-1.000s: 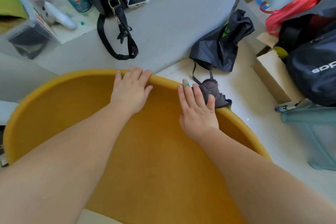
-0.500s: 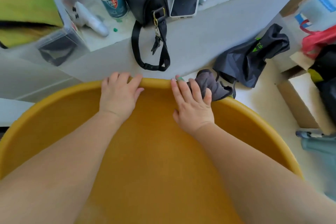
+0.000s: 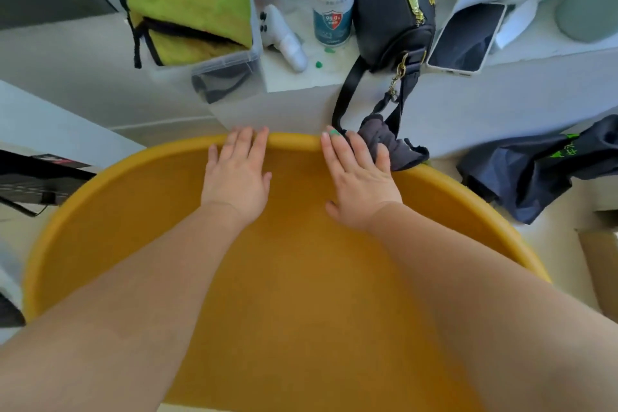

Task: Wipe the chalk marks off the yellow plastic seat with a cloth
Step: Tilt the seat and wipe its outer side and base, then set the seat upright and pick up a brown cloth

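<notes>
Here up close, a wide stretch of yellow plastic seat (image 3: 284, 294), crossed by both bare forearms. Further up, left hand (image 3: 237, 177) laid flat on the inner wall, fingers straight and together, tips on the far rim, holding nothing. Just beside it, right hand (image 3: 359, 184) likewise flat, straight fingers pressing a bunched grey cloth (image 3: 393, 144) onto that same rim, not curled round it. Beyond the rim, on a pale ledge, a black bag (image 3: 391, 10) with its strap hanging down just beside the cloth, a phone (image 3: 465, 38), a white bottle (image 3: 331, 3). Off right, lower, a dark garment (image 3: 541, 170).
</notes>
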`<action>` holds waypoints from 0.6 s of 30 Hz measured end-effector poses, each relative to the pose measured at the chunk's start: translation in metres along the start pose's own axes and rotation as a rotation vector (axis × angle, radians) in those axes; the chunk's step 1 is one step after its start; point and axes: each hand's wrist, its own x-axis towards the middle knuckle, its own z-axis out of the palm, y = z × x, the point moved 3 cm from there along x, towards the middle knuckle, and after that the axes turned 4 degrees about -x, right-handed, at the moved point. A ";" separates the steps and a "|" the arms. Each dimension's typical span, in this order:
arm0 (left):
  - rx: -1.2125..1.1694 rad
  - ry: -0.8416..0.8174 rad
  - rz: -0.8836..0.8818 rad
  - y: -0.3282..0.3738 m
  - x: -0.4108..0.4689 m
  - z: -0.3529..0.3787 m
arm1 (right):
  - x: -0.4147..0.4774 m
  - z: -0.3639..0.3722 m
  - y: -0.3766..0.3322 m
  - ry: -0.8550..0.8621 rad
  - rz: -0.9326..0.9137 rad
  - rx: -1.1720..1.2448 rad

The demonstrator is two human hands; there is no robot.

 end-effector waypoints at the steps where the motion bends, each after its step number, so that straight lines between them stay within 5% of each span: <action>1: -0.020 -0.018 -0.009 -0.003 0.001 0.000 | 0.003 -0.001 -0.001 -0.013 -0.010 -0.006; 18: -0.162 -0.259 -0.106 -0.011 -0.009 -0.030 | -0.005 -0.054 -0.002 0.029 -0.027 -0.090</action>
